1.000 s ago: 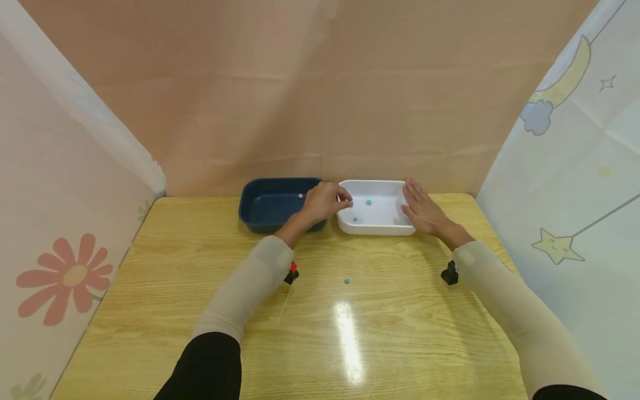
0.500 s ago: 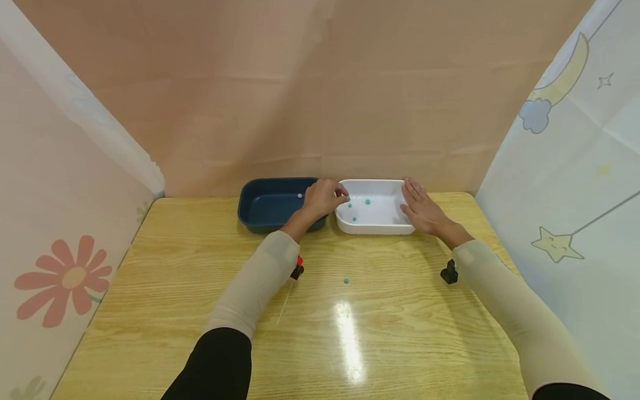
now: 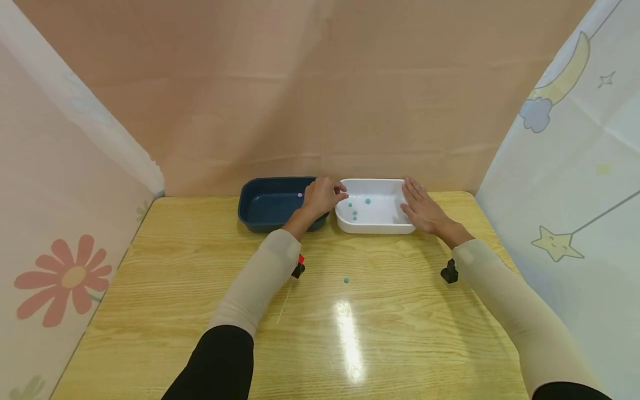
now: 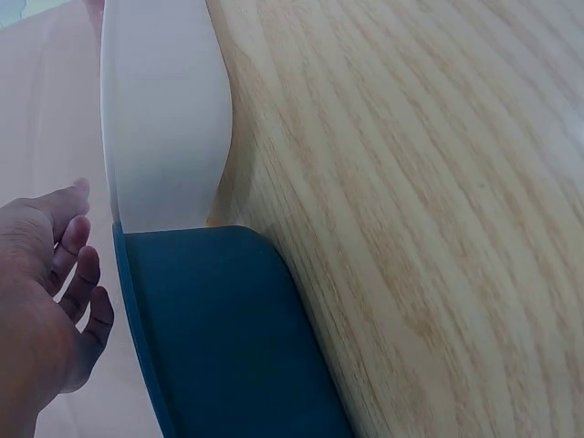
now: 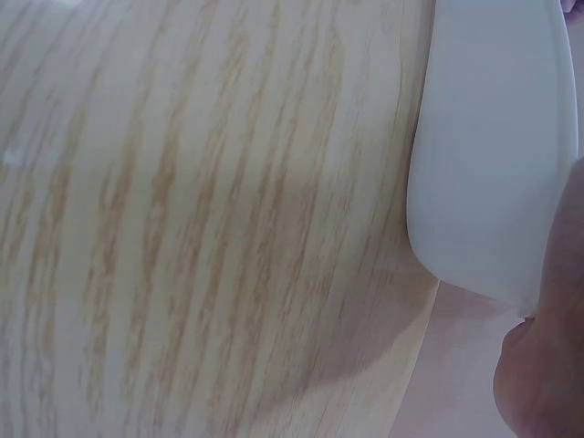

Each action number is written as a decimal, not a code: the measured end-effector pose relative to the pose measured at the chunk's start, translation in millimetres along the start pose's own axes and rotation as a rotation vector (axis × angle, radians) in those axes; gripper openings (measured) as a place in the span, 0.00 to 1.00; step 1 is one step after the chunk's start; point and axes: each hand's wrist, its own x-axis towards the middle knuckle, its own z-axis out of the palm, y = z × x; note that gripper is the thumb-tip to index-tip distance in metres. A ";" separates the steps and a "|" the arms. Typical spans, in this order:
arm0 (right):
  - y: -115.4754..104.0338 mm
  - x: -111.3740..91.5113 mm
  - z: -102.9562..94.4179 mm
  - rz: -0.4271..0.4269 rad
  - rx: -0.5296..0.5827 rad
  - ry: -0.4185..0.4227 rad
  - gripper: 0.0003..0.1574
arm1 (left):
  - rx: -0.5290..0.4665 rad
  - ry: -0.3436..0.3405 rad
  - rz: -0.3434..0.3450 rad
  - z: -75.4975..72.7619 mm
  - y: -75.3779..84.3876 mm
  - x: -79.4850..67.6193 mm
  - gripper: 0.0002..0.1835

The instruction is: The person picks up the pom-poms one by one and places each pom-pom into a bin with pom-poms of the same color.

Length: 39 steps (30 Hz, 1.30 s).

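My left hand (image 3: 322, 195) hovers over the gap between the navy basin (image 3: 265, 225) and the white basin (image 3: 382, 229), its fingertips at the white basin's left rim. In the left wrist view its fingers (image 4: 87, 274) are loosely bent and apart, with nothing visible between them. Several small teal balls (image 3: 368, 201) lie in the left half of the white basin. A single pink ball (image 3: 300, 195) sits in the navy basin, beside the left hand. My right hand (image 3: 422, 210) rests with straight fingers along the white basin's right end.
Another small teal ball (image 3: 346, 280) lies on the wooden table (image 3: 400, 311), in front of the basins. A brown backdrop (image 3: 320, 100) stands behind the basins, and patterned panels flank the table. Black wrist devices (image 3: 449, 272) hang below both sleeves.
The left hand has let go of the teal ball it pinched and drawn back slightly up and left. One more teal ball shows in the white basin. The right hand has stayed put.
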 end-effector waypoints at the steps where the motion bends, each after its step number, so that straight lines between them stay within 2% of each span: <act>1: 0.1 0.0 -0.1 0.001 -0.005 0.002 0.41 | -0.002 0.002 0.007 -0.7 0.3 -0.7 0.11; 8: 1.9 0.8 -1.1 -0.003 -0.007 -0.009 0.41 | 0.009 -0.024 0.032 -2.8 1.2 -6.6 0.13; 17: 1.7 0.9 -2.7 -0.003 -0.004 -0.007 0.42 | 0.011 0.015 0.121 -10.1 3.6 -21.5 0.12; 23: 2.6 1.2 -2.6 -0.002 0.000 -0.013 0.41 | 0.019 0.004 0.159 -13.4 2.0 -30.3 0.10; 30: 2.9 0.7 -1.6 -0.001 -0.005 -0.017 0.41 | -0.023 -0.010 0.189 -14.3 -1.0 -42.4 0.11; 39: 3.4 1.3 -0.3 -0.001 -0.004 -0.006 0.42 | -0.024 -0.037 0.327 -12.7 2.2 -63.1 0.10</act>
